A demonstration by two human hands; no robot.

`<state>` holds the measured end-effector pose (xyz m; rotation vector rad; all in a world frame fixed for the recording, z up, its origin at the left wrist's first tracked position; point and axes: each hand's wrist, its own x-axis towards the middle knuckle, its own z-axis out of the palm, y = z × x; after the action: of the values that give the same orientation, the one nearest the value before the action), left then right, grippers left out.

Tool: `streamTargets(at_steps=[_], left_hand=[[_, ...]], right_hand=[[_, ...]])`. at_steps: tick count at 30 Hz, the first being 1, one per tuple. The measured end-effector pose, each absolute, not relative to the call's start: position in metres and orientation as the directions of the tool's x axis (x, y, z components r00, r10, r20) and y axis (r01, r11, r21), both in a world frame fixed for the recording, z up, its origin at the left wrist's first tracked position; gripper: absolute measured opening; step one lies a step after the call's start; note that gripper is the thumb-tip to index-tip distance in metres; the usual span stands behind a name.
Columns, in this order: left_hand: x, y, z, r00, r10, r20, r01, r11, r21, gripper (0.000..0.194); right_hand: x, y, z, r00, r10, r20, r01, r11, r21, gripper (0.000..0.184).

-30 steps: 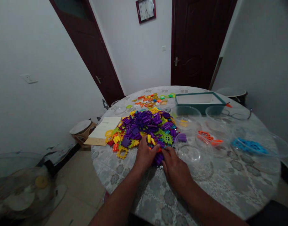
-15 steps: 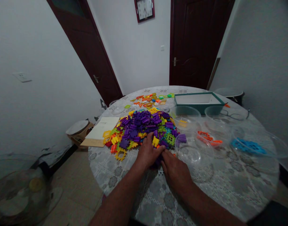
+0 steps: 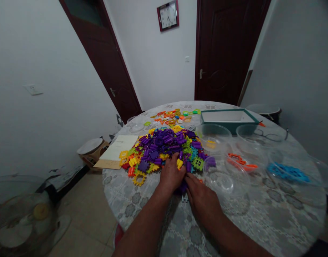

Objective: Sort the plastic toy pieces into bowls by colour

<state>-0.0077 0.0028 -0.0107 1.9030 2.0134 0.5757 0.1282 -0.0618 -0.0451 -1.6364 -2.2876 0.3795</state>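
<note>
A heap of plastic interlocking pieces (image 3: 166, 146), mostly purple with yellow, green and orange ones, lies on the round table (image 3: 260, 214). My left hand (image 3: 171, 175) rests on the heap's near edge, fingers curled over purple and yellow pieces. My right hand (image 3: 201, 198) lies just beside it, fingertips pressed against a few purple pieces (image 3: 183, 187) between the two hands. What each hand actually grips is hidden by the fingers.
Clear plastic bowls stand at the right: an empty one (image 3: 222, 178), one with orange pieces (image 3: 242, 160), one with blue pieces (image 3: 288, 172), one with a yellow piece (image 3: 211, 142). A teal tray (image 3: 229, 125) and more loose pieces (image 3: 174, 116) sit further back. A booklet (image 3: 114, 151) lies left.
Both hands have stayed at the heap's near edge, with the left hand's fingers shifting slightly over the pieces. The camera has tipped a little, so the table sits lower in view.
</note>
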Motion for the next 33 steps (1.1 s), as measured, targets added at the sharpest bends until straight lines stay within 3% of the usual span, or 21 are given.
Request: streamTargets(at_steps=[7,14,21,26,33], left_hand=[[-0.010,0.004,-0.020,-0.002,0.993,0.118,0.850,-0.060,0.524,0.066],[-0.018,0.013,-0.030,-0.047,0.982,0.185,0.821,-0.068,0.567,0.053],[-0.036,0.013,-0.017,-0.089,0.982,0.169,0.501,-0.102,0.859,0.041],[-0.047,0.015,-0.001,-0.198,0.975,0.104,0.278,-0.046,0.960,0.044],[-0.054,0.024,-0.016,-0.279,0.960,-0.011,-0.059,-0.006,0.998,0.065]], right_hand=[[0.129,-0.062,-0.048,-0.305,0.942,0.140,0.862,0.336,-0.380,0.053],[0.128,-0.062,-0.049,-0.302,0.942,0.148,0.871,0.336,-0.360,0.052],[0.129,-0.061,-0.069,-0.278,0.914,0.295,0.828,0.383,-0.410,0.046],[0.129,-0.057,-0.080,-0.250,0.844,0.475,0.717,0.491,-0.495,0.048],[0.129,-0.065,-0.072,-0.294,0.849,0.439,0.671,0.510,-0.538,0.055]])
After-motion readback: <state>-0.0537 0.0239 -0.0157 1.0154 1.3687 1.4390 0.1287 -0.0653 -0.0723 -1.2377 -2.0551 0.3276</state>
